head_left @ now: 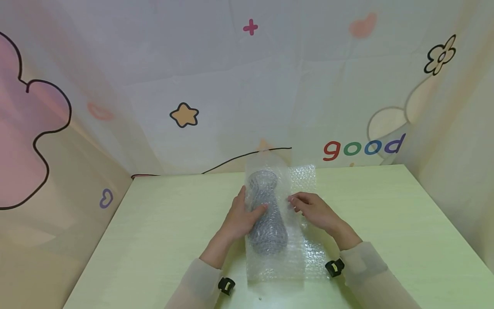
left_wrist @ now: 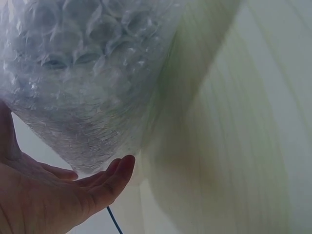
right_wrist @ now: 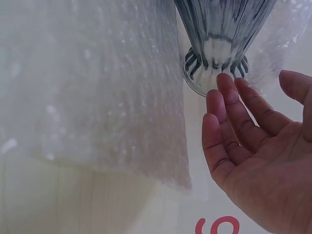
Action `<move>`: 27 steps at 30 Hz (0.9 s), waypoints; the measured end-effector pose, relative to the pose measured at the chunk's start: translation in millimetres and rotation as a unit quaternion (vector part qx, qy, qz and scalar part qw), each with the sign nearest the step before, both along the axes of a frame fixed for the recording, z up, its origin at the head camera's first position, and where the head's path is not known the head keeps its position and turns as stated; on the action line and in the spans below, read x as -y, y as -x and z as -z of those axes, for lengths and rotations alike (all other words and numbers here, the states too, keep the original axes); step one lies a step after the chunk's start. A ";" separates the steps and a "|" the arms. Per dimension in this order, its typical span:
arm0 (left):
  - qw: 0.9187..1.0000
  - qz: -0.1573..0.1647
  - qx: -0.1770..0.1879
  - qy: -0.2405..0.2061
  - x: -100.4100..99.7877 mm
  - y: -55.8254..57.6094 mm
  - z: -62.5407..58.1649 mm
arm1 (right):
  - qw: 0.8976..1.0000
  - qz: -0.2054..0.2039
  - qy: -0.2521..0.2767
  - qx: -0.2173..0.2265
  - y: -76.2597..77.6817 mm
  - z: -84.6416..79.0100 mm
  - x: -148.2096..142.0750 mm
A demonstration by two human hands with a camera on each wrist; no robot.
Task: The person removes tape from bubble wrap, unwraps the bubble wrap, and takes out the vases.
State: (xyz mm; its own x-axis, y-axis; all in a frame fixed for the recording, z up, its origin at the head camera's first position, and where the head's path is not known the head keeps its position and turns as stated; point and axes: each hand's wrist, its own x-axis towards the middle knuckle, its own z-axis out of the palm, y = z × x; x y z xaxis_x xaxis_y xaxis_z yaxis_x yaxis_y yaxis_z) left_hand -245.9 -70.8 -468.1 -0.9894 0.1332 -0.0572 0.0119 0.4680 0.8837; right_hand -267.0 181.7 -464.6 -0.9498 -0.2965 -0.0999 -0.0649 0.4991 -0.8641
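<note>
A ribbed, grey-tinted glass vase [right_wrist: 222,41] lies with bubble wrap [head_left: 275,269] over it, its narrow neck toward the back wall. My left hand [head_left: 240,219] grips the covered vase from the left, thumb across its front. In the left wrist view, the fingers of that hand cup the edge of the wrapped bundle. On the other side, my right hand [head_left: 315,211] is at the wrap's right edge. The right wrist view shows its fingers loosely bent and spread, fingertips beside the flared end of the vase, which shows past the film's edge.
Under the bundle is a pale green table [head_left: 170,231]. More bubble wrap [head_left: 302,175] extends out to the right beneath the covered vase. A printed cloth backdrop [head_left: 216,86] hangs behind the table and along its sides. Small black devices [head_left: 226,286] sit at both wrists.
</note>
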 end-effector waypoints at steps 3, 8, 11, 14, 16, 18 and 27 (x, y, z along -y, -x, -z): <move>1.000 -0.002 0.000 0.002 0.8 0.1 0.5 | 1.000 0.000 0.006 -0.001 -0.8 -1.5 0.4; 1.000 -0.003 0.001 0.004 1.9 0.7 1.6 | 1.000 -0.005 0.015 -0.008 -2.2 -4.4 1.7; 1.000 -0.004 0.003 0.001 2.6 0.7 1.4 | 1.000 -0.010 0.024 -0.010 -2.7 -5.7 2.0; 1.000 -0.005 0.004 0.000 3.5 0.3 0.7 | 0.999 -0.011 0.029 -0.010 -3.2 -6.9 2.6; 1.000 -0.005 0.003 0.000 4.2 -0.1 0.3 | 0.999 -0.011 0.028 -0.010 -3.3 -7.4 2.8; 1.000 -0.004 0.002 0.000 4.7 -0.5 -0.4 | 1.000 -0.008 0.024 -0.010 -3.2 -7.4 3.1; 1.000 0.011 -0.015 0.004 7.9 -1.3 -2.5 | 0.999 -0.011 0.027 -0.017 -2.9 -8.0 4.9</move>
